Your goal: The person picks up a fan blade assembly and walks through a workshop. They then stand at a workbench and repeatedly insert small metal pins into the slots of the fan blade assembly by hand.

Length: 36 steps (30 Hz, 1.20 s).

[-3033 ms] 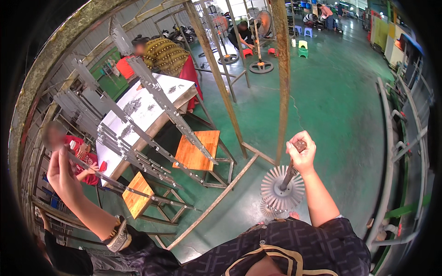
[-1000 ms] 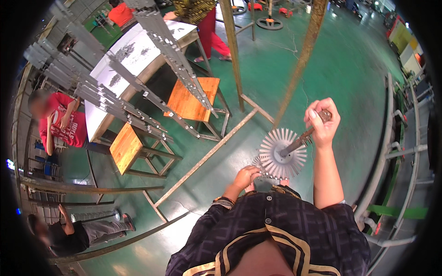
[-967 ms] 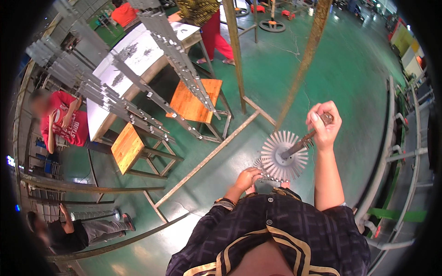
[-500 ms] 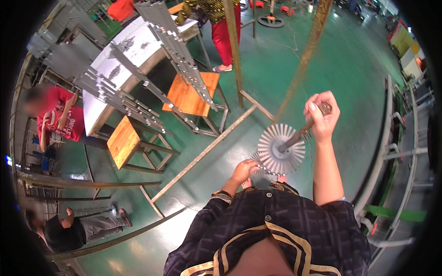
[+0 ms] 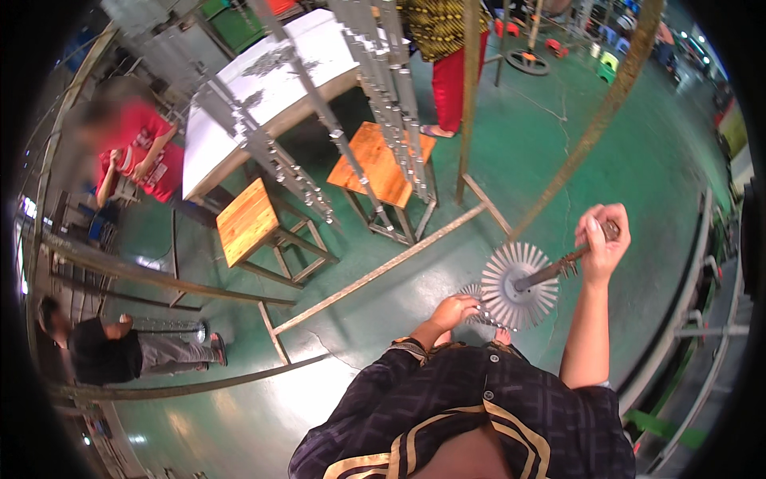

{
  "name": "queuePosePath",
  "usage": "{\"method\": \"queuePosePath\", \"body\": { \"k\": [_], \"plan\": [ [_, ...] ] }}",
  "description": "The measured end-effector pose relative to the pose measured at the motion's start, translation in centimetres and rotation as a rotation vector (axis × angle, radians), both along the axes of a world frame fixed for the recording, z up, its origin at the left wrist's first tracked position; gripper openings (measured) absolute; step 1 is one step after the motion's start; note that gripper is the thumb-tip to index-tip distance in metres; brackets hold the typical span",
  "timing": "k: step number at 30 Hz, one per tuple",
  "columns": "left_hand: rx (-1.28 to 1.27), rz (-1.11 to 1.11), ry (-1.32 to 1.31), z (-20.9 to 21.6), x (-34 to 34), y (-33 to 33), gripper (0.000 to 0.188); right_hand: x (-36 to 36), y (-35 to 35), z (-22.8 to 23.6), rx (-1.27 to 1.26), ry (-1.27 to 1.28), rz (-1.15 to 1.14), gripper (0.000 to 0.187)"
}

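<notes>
My right hand [image 5: 604,242] is closed round the top of a rusty brown rod [image 5: 550,274], held tilted in front of me. A round grey disc [image 5: 511,286] with many narrow slots round its rim sits on the rod. Below it, a second slotted disc [image 5: 472,292] shows in part. My left hand [image 5: 456,310] is at the rim of the discs, its fingers drawn together beside small shiny metal pieces [image 5: 487,318]. What lies between those fingertips is too small to make out.
A rusty metal frame [image 5: 383,267] crosses the green floor ahead. Beyond it are two wooden stools [image 5: 249,223], hanging grey metal strips [image 5: 299,172] and a white-topped table [image 5: 209,152]. Three people are nearby: one in red [image 5: 155,148], one in black [image 5: 100,351], one in red trousers [image 5: 449,92]. Pipes [image 5: 678,307] run along the right.
The view has swung, so my hands, the rod and the discs appear farther right and lower. My right hand still grips the rod, and my left hand stays at the rim of the discs.
</notes>
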<state>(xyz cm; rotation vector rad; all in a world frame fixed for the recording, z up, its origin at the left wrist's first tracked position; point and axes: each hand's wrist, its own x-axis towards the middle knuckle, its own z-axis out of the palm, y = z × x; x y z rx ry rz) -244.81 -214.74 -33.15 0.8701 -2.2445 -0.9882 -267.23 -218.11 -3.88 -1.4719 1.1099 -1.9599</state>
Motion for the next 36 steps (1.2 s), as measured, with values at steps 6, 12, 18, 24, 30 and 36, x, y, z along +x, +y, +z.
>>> {"method": "queuePosePath", "body": {
  "k": [6,12,18,24,30,36],
  "plan": [
    [0.006,0.025,0.004,0.1,0.2,0.2,0.019,0.8,-0.5,0.4,-0.015,-0.004,0.031,0.019],
    [0.051,0.035,-0.031,1.6,0.3,0.2,0.021,0.9,-0.8,0.4,-0.019,0.0,0.031,0.02],
    [0.114,-0.005,-0.214,5.5,4.8,-2.4,0.021,0.8,-0.7,0.3,-0.028,-0.002,0.027,0.018],
    [0.026,0.028,-0.325,26.9,13.4,-5.8,0.013,0.2,-0.6,0.0,-0.035,-0.011,-0.001,0.019],
    [-0.622,0.724,0.001,46.1,19.3,-5.6,0.007,0.4,-0.6,0.1,-0.034,-0.013,-0.002,0.019],
    [-1.136,1.141,0.204,57.7,21.9,-11.7,0.032,0.0,0.0,-0.2,-0.028,-0.019,-0.007,0.019]
  ]
}}
